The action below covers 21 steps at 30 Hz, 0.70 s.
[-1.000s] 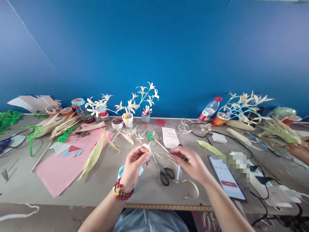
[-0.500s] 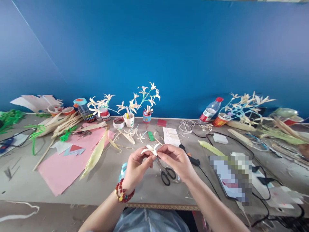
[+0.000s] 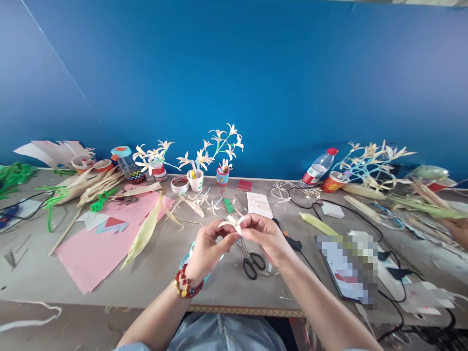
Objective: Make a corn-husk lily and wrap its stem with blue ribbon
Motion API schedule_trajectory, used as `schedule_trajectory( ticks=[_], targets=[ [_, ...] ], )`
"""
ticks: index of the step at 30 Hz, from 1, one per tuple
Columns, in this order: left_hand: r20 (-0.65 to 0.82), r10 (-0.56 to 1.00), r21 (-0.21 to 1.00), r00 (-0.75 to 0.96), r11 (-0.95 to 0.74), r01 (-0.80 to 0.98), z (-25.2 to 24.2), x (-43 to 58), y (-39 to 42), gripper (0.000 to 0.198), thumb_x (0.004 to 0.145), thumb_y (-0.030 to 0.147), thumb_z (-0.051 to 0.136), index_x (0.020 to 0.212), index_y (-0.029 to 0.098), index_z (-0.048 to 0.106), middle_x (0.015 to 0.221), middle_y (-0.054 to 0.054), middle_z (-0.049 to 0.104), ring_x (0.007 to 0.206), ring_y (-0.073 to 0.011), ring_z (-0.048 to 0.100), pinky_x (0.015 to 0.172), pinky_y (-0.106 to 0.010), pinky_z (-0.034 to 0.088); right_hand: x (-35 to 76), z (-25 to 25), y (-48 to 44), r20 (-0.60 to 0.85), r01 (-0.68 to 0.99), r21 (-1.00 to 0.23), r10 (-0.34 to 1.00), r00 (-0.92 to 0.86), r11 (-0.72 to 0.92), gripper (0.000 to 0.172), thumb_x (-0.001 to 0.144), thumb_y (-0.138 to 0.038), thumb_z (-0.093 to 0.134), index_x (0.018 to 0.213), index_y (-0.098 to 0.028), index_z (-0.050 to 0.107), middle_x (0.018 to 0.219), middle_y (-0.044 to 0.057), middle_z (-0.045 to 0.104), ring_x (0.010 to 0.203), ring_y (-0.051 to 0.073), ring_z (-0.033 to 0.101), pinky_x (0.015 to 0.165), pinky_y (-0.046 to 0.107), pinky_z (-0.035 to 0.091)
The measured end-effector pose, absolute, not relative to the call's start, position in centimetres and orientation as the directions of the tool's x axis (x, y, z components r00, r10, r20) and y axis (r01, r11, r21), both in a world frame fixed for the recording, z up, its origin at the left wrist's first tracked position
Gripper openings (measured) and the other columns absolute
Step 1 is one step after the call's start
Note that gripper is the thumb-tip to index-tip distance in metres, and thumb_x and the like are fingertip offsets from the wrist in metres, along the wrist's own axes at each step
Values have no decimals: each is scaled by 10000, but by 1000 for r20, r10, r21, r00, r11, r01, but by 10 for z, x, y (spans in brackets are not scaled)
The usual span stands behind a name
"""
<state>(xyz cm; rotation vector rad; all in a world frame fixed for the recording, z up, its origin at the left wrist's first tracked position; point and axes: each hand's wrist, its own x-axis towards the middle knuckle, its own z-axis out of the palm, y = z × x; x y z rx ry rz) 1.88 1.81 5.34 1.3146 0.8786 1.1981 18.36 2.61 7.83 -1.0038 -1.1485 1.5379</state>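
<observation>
A pale cream craft flower [image 3: 232, 223] with slender petals is pinched between both hands over the table. My left hand [image 3: 212, 248], a red bead bracelet on its wrist, closes thumb and fingers on the flower's left side. From the right, my right hand [image 3: 265, 236] pinches the same flower near its base. Black-handled scissors [image 3: 252, 265] lie just below the hands, their blades partly covered. A roll of light blue tape [image 3: 190, 251] is half hidden behind my left hand. Beyond my right hand lies a black glue gun [image 3: 292, 242], partly covered.
Pink paper [image 3: 87, 258] and a corn husk [image 3: 144, 239] lie left. Finished flowers stand in a white cup [image 3: 195, 181] and an orange cup [image 3: 333, 181]. A phone [image 3: 343, 273], power strip [image 3: 395, 278] and cables occupy the right. Another person's hand [image 3: 458, 231] shows at the right edge.
The flower has turned slightly between my fingers, and my hands stay close together. At the far right, the other person's hand has come further into view.
</observation>
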Motion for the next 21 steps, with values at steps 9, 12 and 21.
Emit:
schedule_trajectory(
  ticks=[9,12,21],
  targets=[
    [23,958,969,286,50,-242,58,15,24,277,730,396,789,708,146,673,592,18,522,476,-59,403,446,-185,327,191,74,30,-81,-280,-937,908,-412,-210,228,714,-319,814,793,-173,657,790,14,615,757,158,580,733,286,450],
    [16,952,973,305,55,-222,60,15,25,295,711,406,802,696,146,663,576,26,504,473,-59,400,444,-186,325,191,74,32,-106,-264,-936,902,-420,-233,224,679,-281,833,748,-171,651,766,10,621,753,167,593,748,303,451],
    [-13,912,982,409,88,-166,70,10,27,289,732,415,781,731,152,662,657,6,527,522,-69,390,471,-190,311,189,78,34,-123,-211,-954,917,-379,-215,180,623,-254,810,648,-174,650,683,-11,584,697,146,520,685,268,405]
  ],
)
